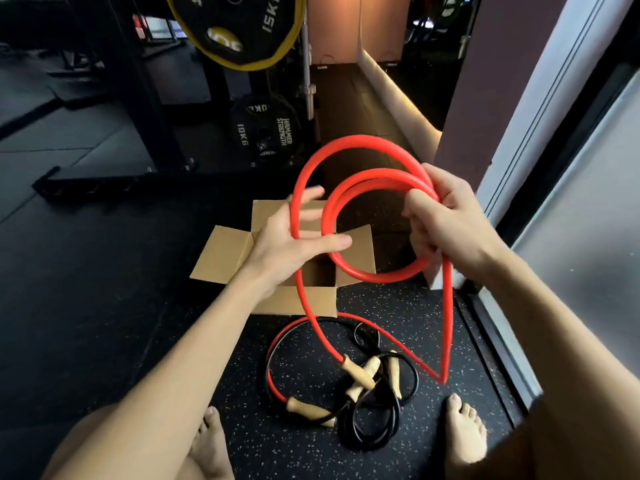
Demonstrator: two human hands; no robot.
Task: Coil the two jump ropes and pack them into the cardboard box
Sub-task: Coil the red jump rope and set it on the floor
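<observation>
Might lose the loops of the red jump rope point(346, 140) through any slackening at the right hand point(450, 220). Might also drag up the black jump rope point(370, 445), tangled with the red tail and wooden handles point(356, 372) on the floor point(104, 271) by the cardboard box's point(221, 258) near edge. Right grip: clenched round the gathered loops, above the open box. Left hand point(287, 244): released, fingers straight, bracing the big loop.

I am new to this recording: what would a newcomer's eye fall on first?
First the bright red rope, looped in mid-air at the centre between the right hand, which grips it, and the left hand. Behind it stands an open cardboard box; below, the black rope lies on the floor.
</observation>
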